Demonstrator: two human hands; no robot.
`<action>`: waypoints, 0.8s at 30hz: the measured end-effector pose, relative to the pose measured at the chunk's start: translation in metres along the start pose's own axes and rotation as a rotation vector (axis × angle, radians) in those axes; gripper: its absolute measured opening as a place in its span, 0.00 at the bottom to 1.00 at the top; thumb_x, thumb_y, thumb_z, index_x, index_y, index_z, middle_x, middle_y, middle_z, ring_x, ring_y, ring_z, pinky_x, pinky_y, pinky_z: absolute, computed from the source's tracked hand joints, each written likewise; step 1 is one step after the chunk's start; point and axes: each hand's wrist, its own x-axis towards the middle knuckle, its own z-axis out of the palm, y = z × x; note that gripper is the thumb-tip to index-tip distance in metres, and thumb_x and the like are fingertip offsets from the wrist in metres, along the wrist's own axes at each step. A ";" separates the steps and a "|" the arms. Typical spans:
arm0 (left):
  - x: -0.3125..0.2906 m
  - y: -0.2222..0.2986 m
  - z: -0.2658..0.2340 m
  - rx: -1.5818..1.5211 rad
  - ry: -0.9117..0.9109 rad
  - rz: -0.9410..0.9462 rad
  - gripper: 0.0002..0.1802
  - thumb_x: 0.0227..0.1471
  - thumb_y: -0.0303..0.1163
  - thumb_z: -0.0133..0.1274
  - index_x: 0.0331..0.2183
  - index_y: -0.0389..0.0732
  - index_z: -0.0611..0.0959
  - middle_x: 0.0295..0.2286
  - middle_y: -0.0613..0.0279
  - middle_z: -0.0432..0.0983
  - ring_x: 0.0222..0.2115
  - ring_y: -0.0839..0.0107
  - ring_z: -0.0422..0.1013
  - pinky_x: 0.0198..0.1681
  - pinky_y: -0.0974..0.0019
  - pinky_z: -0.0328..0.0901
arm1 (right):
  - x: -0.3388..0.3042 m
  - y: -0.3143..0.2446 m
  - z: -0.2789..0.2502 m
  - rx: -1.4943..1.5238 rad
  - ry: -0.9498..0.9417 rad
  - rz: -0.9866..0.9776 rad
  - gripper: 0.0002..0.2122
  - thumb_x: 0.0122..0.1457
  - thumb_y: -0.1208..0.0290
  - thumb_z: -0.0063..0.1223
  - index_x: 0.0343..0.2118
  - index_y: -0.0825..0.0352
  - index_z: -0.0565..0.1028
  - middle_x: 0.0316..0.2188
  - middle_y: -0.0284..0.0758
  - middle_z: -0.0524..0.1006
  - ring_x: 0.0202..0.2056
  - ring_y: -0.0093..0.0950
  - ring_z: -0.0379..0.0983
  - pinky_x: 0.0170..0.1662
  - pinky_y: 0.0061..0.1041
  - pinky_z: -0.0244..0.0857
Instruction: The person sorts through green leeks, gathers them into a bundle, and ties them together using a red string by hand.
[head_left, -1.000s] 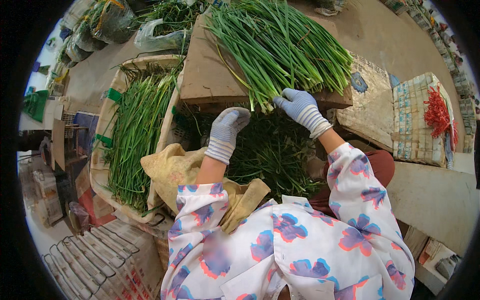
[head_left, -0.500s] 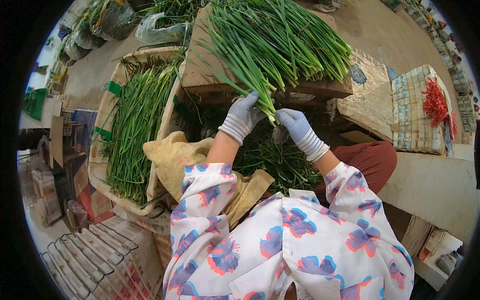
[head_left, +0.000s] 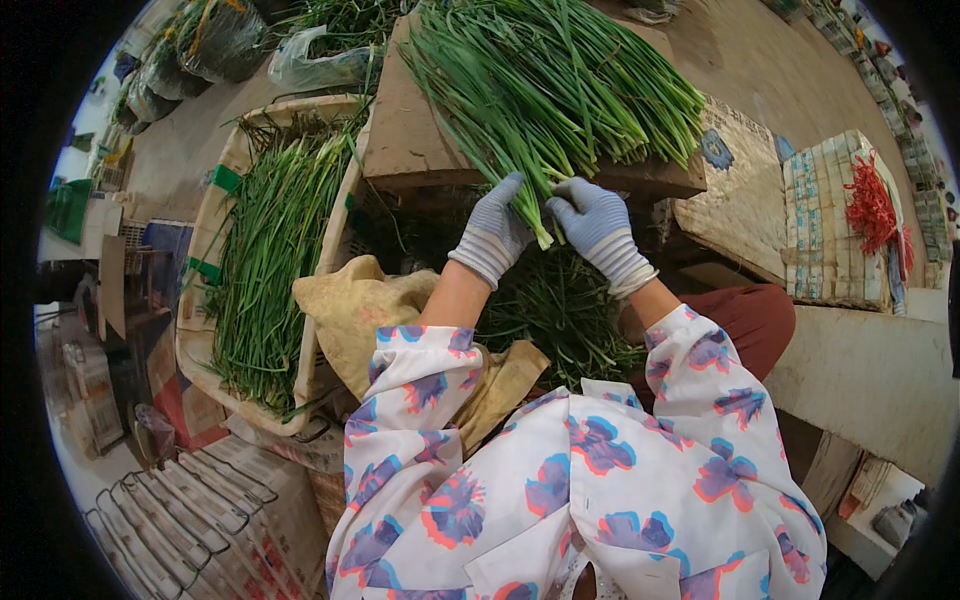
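A thick pile of green chives (head_left: 560, 90) lies on a wooden board (head_left: 410, 160) in front of me, pale stem ends toward me. My left hand (head_left: 494, 230), in a grey-blue knit glove, is closed round a small bunch of chives (head_left: 530, 208) that slants over the board's near edge. The thumb and fingers of my gloved right hand (head_left: 600, 228) are bent against the stems from the other side; its exact grip is partly hidden. Below both hands, loose chive leaves (head_left: 560, 310) lie in a dark heap in front of my lap.
At the left stands a pale plastic crate (head_left: 190, 340) filled with chives. A tan cloth (head_left: 350, 310) hangs over its near side. To the right, a white woven block (head_left: 825, 220) bears red ties (head_left: 872, 205). Stacked crates with wire handles (head_left: 190, 500) stand lower left.
My right hand has moved up along the stems from their cut ends, which now show bare below the fingers. My left hand has turned slightly and shifted right.
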 end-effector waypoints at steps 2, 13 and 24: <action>-0.006 0.001 -0.001 -0.051 -0.013 -0.009 0.17 0.52 0.35 0.45 0.43 0.38 0.70 0.36 0.54 0.71 0.34 0.63 0.69 0.34 0.58 0.68 | -0.002 -0.001 0.003 0.231 0.141 -0.073 0.09 0.50 0.73 0.53 0.34 0.68 0.71 0.27 0.41 0.74 0.27 0.37 0.72 0.31 0.27 0.66; 0.007 0.002 0.022 0.016 0.078 0.012 0.10 0.51 0.29 0.46 0.38 0.38 0.72 0.33 0.56 0.72 0.33 0.62 0.71 0.39 0.60 0.69 | 0.022 0.004 -0.003 0.116 0.292 -0.228 0.08 0.55 0.77 0.47 0.36 0.70 0.65 0.23 0.38 0.72 0.22 0.26 0.70 0.27 0.23 0.64; 0.005 0.022 0.009 0.185 0.092 -0.019 0.14 0.49 0.26 0.47 0.38 0.28 0.70 0.31 0.50 0.72 0.30 0.58 0.72 0.37 0.56 0.71 | -0.064 0.009 -0.052 -0.783 -1.226 -0.169 0.10 0.51 0.68 0.48 0.37 0.58 0.72 0.29 0.38 0.72 0.35 0.35 0.71 0.38 0.28 0.65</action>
